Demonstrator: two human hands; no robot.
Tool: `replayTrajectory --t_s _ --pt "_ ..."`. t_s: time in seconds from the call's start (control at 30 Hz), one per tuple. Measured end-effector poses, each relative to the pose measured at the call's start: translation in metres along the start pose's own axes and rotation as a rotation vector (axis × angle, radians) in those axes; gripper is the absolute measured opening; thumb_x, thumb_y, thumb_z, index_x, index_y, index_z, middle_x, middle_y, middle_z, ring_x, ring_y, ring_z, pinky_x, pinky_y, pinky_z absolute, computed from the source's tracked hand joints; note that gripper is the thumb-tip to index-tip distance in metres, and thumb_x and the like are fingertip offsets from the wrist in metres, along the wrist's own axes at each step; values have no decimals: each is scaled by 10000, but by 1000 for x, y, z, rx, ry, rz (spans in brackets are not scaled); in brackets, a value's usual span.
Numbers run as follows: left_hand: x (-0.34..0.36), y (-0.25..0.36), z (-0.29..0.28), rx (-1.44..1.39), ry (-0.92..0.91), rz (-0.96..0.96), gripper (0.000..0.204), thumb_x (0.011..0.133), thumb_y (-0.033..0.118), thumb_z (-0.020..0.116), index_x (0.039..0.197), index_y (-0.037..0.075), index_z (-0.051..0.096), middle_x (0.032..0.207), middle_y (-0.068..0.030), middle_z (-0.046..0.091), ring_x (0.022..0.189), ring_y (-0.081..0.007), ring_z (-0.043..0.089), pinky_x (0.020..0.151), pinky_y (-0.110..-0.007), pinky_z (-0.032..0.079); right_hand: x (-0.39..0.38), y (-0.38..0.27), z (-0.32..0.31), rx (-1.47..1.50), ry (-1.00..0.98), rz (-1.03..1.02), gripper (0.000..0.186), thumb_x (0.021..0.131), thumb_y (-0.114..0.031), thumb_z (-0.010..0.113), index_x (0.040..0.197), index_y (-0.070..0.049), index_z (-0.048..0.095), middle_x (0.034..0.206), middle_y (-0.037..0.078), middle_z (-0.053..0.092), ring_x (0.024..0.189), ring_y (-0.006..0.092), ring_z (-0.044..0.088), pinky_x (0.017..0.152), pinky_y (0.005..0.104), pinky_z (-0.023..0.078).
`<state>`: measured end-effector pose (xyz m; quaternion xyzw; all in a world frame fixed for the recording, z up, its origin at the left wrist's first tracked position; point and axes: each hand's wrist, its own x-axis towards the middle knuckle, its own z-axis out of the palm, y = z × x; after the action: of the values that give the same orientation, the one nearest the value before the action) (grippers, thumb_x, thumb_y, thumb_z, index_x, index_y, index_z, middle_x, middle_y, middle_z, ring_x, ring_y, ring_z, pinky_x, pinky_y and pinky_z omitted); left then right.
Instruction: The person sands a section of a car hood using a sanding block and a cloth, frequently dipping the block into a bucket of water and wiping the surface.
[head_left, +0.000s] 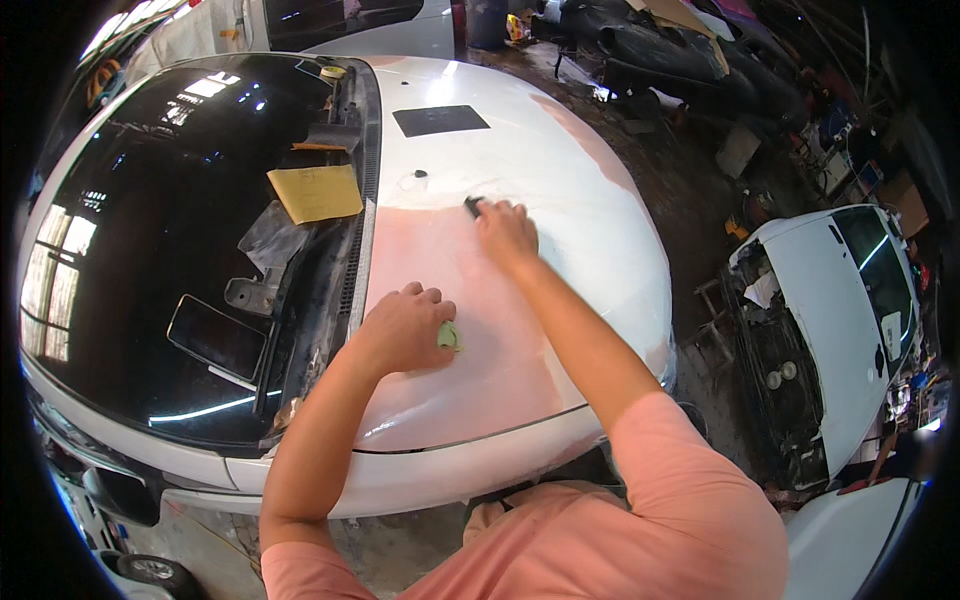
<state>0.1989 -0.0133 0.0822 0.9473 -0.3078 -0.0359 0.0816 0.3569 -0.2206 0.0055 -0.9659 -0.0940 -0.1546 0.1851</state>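
Pink shirt [560, 550] nearest, black block [472, 206] (long axis partly-hidden) points far-left.

the hood [598, 275] is white patched with pink, the wad [448, 338] pale green, the block [472, 207] black.

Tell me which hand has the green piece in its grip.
The left hand, the one nearer the windshield, holds the green piece; the right hand instead has a small dark piece at its fingertips.
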Motion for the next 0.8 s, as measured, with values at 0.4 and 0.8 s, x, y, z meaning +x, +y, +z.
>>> replayTrajectory --t_s 0.4,0.8 --pt "11 10 -6 -2 -43 -8 440 780 392 786 1102 93 770 1124 -122 741 1127 -341 669 960 -459 583 -6 29 -9 53 25 117 392 1029 -300 589 1364 -139 717 1325 160 706 1228 435 613 1052 538 537" --pt "6 6 1 -27 -22 -20 433 794 401 752 1095 90 779 1121 -126 747 1135 -347 668 951 -470 586 -34 17 -4 62 94 -55 350 1043 -306 595 1311 -129 734 1272 126 725 1179 411 633 991 531 562"
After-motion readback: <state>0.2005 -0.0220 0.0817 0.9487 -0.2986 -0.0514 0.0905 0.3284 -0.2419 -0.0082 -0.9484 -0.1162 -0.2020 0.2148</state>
